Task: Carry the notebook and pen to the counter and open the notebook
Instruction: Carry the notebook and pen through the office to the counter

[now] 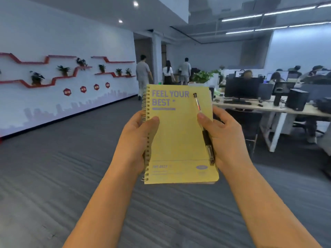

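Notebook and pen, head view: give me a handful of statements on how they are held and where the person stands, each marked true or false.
1. The notebook is closed, its yellow cover facing the camera. True.
2. The left hand grips the notebook along its spiral-bound edge. True.
3. The pen lies on a desk. False: the thumb of the right hand pins it against the cover.
4. The notebook rests on a counter. False: both hands hold it in the air above the grey floor.
5. The cover is blank. False: it reads "FEEL YOUR BEST".
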`<state>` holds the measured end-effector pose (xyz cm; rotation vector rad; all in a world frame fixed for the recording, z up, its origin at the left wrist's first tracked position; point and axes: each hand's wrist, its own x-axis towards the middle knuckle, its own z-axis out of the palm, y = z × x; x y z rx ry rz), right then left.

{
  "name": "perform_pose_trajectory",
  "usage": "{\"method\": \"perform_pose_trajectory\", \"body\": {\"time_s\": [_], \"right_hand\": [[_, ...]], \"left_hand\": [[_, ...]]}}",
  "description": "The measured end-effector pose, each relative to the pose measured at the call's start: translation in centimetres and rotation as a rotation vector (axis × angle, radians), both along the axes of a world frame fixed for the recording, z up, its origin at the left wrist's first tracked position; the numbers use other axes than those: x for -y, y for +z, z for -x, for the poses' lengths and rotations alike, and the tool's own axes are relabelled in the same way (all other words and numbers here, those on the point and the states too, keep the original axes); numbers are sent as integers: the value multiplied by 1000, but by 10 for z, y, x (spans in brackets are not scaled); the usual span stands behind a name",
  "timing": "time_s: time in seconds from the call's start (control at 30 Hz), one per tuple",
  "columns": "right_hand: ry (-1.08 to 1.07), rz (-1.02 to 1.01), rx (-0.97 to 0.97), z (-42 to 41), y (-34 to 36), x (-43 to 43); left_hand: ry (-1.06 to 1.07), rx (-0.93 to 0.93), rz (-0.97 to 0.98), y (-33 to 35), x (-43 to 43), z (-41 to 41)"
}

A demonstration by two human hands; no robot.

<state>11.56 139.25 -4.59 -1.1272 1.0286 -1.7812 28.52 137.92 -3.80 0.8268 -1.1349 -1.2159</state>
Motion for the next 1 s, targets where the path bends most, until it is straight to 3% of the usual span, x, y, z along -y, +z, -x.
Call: {"method": "perform_pose_trajectory", "body": {"time_s": [0.33,0.6,1.0], "right_hand": [[373,-5,-78,-52,3,247],[664,30,-91,-213,-13,413],[970,49,-45,-463,5,606]], "left_hand": [[428,-62,-37,3,175,-43],[726,-75,16,-17,299,-178],[1023,-71,26,8,453,-385]]}}
